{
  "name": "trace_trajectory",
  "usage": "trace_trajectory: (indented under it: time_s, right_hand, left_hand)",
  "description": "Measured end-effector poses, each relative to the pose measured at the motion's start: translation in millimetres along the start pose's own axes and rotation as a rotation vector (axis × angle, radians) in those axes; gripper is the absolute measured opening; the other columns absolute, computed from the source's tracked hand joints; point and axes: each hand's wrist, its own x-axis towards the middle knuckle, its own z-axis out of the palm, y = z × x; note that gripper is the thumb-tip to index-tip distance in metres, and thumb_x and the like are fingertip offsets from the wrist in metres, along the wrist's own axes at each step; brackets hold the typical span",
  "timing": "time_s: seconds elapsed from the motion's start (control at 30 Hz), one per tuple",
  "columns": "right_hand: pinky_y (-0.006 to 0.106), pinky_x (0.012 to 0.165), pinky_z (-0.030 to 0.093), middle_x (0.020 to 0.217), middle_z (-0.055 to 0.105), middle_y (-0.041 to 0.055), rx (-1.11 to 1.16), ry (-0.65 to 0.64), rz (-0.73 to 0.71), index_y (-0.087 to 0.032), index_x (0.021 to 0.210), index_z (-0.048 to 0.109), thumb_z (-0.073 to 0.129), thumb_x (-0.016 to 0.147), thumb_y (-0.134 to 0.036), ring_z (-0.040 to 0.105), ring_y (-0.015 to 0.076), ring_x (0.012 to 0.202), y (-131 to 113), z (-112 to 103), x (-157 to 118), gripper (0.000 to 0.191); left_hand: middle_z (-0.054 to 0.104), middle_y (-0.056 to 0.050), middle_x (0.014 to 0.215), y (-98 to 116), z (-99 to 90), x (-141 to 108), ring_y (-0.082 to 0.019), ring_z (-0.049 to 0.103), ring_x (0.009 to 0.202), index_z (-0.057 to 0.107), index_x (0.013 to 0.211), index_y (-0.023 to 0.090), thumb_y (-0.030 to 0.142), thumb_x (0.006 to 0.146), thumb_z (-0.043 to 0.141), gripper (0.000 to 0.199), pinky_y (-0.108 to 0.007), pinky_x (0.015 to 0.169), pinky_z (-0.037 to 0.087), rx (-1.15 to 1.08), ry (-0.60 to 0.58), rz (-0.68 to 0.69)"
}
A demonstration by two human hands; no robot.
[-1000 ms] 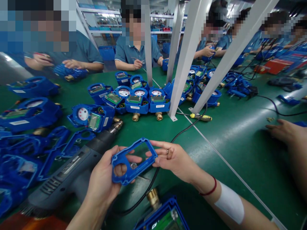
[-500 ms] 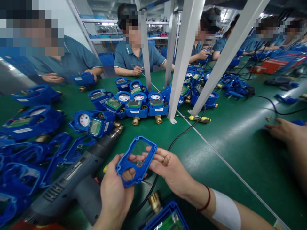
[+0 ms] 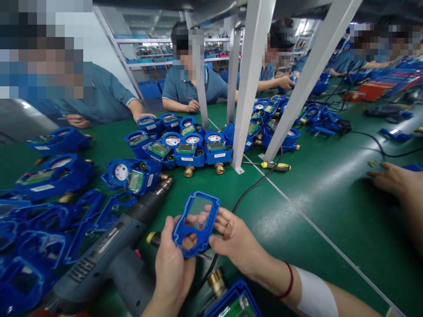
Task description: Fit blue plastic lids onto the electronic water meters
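A blue plastic meter cover, with a rectangular clear window and a round opening, is held tilted above the green table. My left hand grips its lower left side, fingers reaching behind it. At its right edge, my right hand has its thumb in front and fingertips behind the window. Below them, at the bottom edge, lies an uncovered blue water meter with a brass fitting and green circuit board, partly cut off. A yellow-tipped screwdriver handle shows behind my left hand.
A heat gun lies left of my hands, beside a pile of blue covers. Several meters stand beyond, near metal posts. A cable crosses the table. Co-workers sit opposite; another person's hand is at right.
My hands and the cover appear slightly further right, with the cover more upright. The co-worker at far left has set a meter down beside the others. The view has shifted a little.
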Motion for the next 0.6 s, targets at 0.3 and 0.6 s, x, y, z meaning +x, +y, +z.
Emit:
trace_trajectory:
  time_s: [0.3,0.6]
  right_hand:
    - [0.031,0.083,0.051,0.101,0.065,0.0029,-0.352,-0.048,-0.105,-0.02,0.115,0.055,0.061,0.07,-0.007,0.062,0.017,0.092,0.8,-1.3,-12.0,0.047]
    - [0.048,0.104,0.038,0.14,0.044,0.012,-0.504,-0.088,-0.051,-0.023,0.141,0.035,0.072,0.076,-0.038,0.049,0.0271,0.123,-14.8,-26.8,-49.1,0.076]
  left_hand:
    - [0.067,-0.009,0.109,11.0,-7.7,-9.9,-0.025,0.067,0.089,0.067,0.095,0.016,0.045,0.088,0.048,0.036,-0.04,0.079,0.055,0.059,-0.329,-0.127]
    - [0.06,-0.01,0.125,35.8,-42.7,-47.2,-0.032,0.057,0.113,0.059,0.12,0.022,0.053,0.056,0.079,0.074,-0.038,0.098,0.047,0.246,-0.404,0.056]
